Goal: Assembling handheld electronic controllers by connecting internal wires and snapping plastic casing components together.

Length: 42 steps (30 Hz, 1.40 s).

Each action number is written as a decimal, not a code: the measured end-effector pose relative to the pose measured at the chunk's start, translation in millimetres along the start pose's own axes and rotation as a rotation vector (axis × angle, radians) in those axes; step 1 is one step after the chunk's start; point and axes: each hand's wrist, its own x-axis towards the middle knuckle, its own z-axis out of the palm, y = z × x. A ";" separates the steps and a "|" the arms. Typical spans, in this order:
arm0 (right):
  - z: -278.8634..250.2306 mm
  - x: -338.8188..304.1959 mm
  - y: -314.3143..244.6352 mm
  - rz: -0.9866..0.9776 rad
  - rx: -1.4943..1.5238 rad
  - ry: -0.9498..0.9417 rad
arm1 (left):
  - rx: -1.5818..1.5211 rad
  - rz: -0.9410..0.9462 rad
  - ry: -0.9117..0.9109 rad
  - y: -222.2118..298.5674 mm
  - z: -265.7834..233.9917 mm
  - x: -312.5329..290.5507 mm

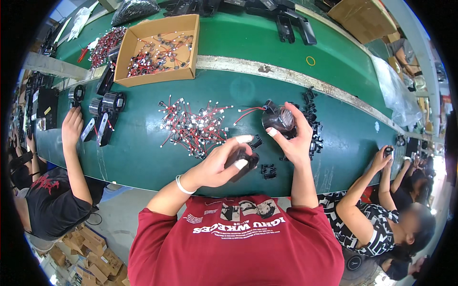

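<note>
My left hand is closed around a dark, hollow-looking plastic part, with thumb and forefinger on its rim. White coverings show on my fingertips. A little farther right, my right hand grips a black round fan housing from its right side. Red wires with a white connector stick out to its left. The two held parts are apart. Left of the housing spreads a pile of short red-and-black wired connectors. Small black plastic clips lie behind my right hand, and another few lie between my hands.
An open cardboard box of wired parts stands at the back left. Black fan bodies lie on the green bench near a co-worker's hand. A raised worn rail crosses behind. At right, another co-worker's hands hold a dark part.
</note>
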 end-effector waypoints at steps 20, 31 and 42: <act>-2.4 -2.7 -1.5 0.020 0.045 0.004 | 0.039 -0.003 -0.005 5.5 -6.3 4.9; -2.5 -2.7 0.3 0.049 0.104 -0.015 | -0.370 -0.034 -0.151 17.7 -5.0 5.5; 0.8 -3.0 1.1 0.043 0.126 0.031 | -0.262 -0.023 -0.129 16.5 -0.7 5.7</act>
